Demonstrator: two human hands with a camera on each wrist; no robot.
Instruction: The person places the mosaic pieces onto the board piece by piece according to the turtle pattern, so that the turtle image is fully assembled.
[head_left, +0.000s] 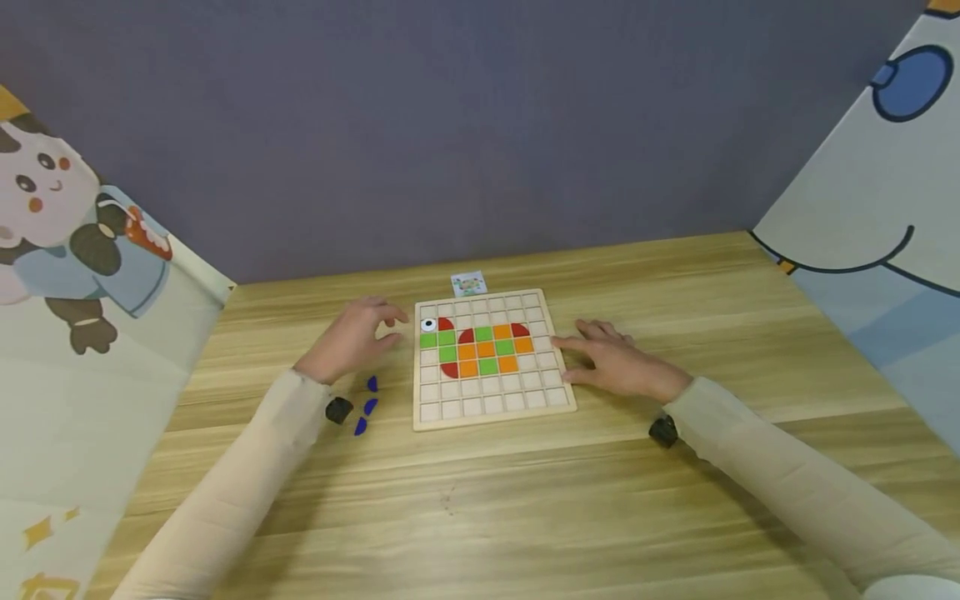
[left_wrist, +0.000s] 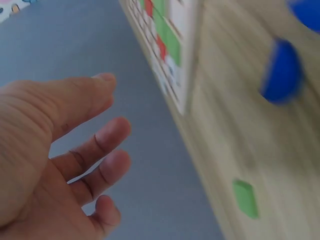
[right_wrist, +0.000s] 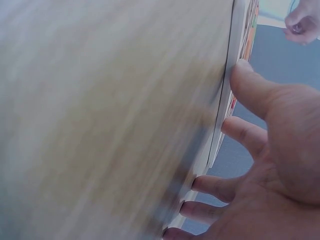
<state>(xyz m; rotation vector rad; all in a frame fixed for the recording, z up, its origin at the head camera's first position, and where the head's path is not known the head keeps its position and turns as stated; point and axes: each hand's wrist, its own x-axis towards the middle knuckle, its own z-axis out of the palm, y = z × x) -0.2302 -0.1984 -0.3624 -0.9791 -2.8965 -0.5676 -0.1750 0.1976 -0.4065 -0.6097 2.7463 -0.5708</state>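
A square wooden grid board (head_left: 491,402) lies on the table, with green, orange and red tiles and a round eye piece (head_left: 428,324) set in its cells. To its left my left hand (head_left: 354,337) hovers with fingers apart, holding nothing. Blue rounded pieces (head_left: 371,406) lie on the table near the left wrist; one blue piece (left_wrist: 283,72) looks blurred in the left wrist view. That view also has a green tile (left_wrist: 245,199) on the wood. At the board's right edge, my right hand (head_left: 618,360) rests its thumb and index fingertips, fingers spread.
A small picture card (head_left: 468,284) lies behind the board's far edge. Beyond the wooden table (head_left: 525,508) rises a grey partition (head_left: 480,150). Printed cartoon panels stand at the left and right sides. Both wrists carry small black devices.
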